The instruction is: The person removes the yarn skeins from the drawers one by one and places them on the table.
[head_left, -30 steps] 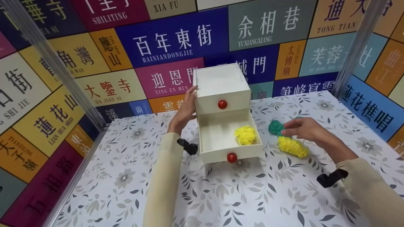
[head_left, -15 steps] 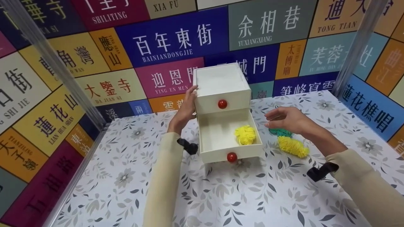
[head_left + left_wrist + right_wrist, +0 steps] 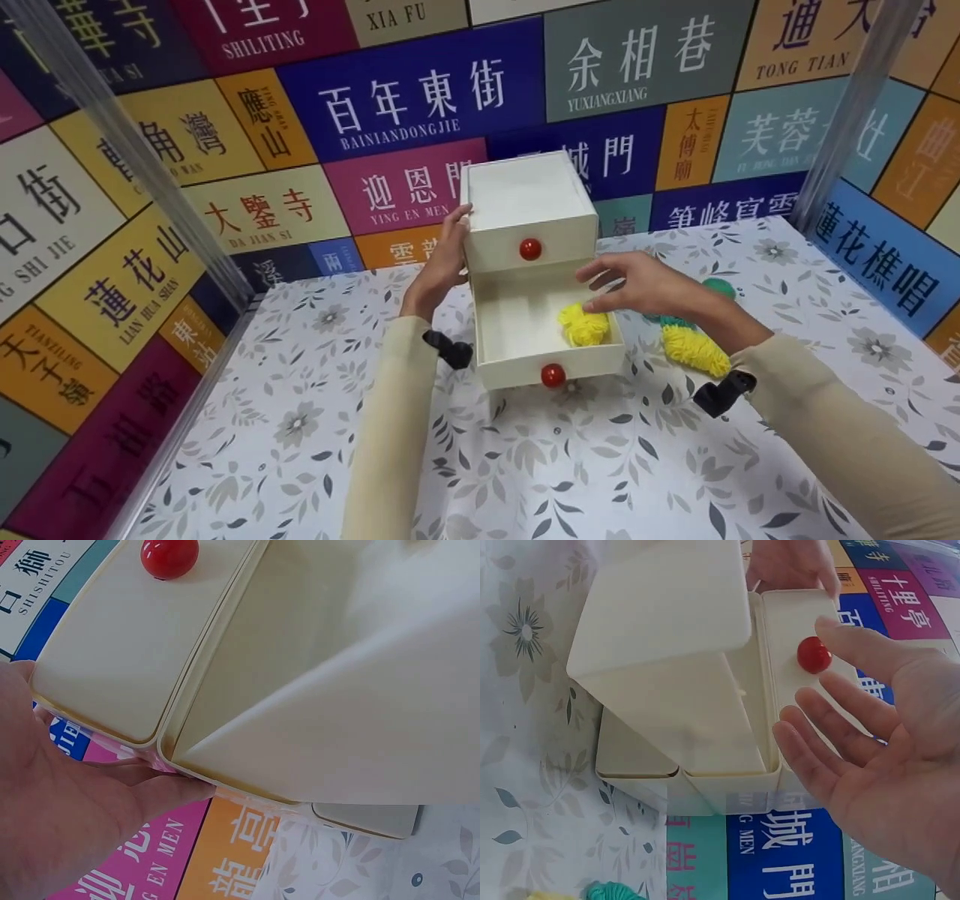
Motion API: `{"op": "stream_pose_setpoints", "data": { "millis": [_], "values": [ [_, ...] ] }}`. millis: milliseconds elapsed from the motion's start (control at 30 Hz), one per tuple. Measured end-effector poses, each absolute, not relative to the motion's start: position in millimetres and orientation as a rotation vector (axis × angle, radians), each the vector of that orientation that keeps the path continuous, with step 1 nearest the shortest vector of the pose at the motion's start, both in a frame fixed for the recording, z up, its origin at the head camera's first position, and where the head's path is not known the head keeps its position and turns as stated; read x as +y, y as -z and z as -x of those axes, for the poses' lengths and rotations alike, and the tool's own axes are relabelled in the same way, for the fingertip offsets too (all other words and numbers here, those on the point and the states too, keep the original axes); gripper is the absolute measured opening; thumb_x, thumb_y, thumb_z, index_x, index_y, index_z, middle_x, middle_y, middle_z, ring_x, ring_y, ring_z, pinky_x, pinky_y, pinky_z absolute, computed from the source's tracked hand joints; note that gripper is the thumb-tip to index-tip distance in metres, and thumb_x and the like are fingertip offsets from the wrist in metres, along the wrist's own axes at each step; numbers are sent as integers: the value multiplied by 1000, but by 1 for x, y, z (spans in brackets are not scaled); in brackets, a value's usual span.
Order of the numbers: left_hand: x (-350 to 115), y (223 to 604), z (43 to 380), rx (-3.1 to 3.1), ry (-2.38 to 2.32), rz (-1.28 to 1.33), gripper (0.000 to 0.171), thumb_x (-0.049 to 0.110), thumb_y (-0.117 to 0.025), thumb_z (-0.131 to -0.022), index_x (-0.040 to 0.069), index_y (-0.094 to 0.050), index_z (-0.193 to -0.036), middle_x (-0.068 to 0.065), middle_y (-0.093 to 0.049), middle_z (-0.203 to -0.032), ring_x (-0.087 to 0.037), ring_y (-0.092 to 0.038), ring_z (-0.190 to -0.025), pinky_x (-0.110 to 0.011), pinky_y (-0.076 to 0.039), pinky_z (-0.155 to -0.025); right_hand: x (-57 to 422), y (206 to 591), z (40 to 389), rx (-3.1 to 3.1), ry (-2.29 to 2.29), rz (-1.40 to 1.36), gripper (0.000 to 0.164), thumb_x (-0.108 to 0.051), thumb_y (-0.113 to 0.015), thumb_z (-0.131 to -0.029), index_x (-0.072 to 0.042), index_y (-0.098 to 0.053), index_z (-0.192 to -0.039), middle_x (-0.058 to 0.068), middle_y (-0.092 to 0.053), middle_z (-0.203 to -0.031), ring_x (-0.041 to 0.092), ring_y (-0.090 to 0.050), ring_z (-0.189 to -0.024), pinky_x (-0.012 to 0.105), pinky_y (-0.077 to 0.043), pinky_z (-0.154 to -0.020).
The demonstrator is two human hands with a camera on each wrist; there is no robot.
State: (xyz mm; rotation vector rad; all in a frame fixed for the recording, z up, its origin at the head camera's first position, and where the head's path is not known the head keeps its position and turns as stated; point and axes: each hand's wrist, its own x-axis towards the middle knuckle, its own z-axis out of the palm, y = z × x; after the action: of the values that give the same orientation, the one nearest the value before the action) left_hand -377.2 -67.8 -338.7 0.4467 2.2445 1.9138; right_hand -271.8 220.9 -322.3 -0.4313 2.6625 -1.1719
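We should steady the box [image 3: 525, 191]: left hand [image 3: 444, 262] pressing its side, fingers straight; right hand [image 3: 641, 283] in front, fingers loose.

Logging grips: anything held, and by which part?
The left hand touches the white drawer cabinet along its left side; gripping is unclear. The right hand holds nothing.

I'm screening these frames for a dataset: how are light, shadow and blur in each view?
Head: even light, legible wall signs, faint shadow beneath the open drawer; left wrist: a bright band along that drawer's edge, its side almost featureless; right wrist: fingers clear, a faint smudge, perhaps shadow, on the drawer's side.
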Motion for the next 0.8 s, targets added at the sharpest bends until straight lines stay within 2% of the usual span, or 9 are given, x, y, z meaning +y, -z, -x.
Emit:
{"op": "stream_pose_setpoints", "data": {
  "millis": [267, 433, 667, 800],
  "values": [
    [-66, 340, 379, 2223, -1940, -446, 47, 43, -26, -107, 34, -22, -153, -18, -28, -157, -44, -38, -141, -72, -34, -111, 203, 334, 276, 2687, 976, 523, 57, -18, -78, -87, -8, -58, -139, 19, -57, -142, 40, -52, -133, 55, -47, -109],
    [-65, 341, 379, 2226, -1930, -448, 47, 43, -25, -108, 34, -22, -154, -19, -27, -158, -46, -36, -142, -71, -34, -111, 191, 339, 276, 2761, 767, 629, 53, -10, -80, -83, -5, -63, -133, 19, -61, -138, 37, -56, -125, 54, -47, -107],
    [-66, 340, 379, 2247, -1924, -448, 47, 43, -24, -107, 34, -22, -154, -18, -28, -158, -46, -36, -143, -71, -35, -110, 180, 341, 273, 2795, 495, 758, 51, 4, -73, -81, 0, -63, -131, 23, -59, -137, 39, -54, -128, 54, -45, -110],
    [-66, 340, 379, 2246, -1922, -443, 48, 42, -25, -107, 34, -23, -154, -18, -28, -158, -44, -38, -141, -70, -36, -110, 177, 340, 272, 2804, 412, 779, 53, 8, -71, -81, 1, -62, -132, 23, -58, -136, 40, -54, -128, 53, -46, -110]
  ]
}}
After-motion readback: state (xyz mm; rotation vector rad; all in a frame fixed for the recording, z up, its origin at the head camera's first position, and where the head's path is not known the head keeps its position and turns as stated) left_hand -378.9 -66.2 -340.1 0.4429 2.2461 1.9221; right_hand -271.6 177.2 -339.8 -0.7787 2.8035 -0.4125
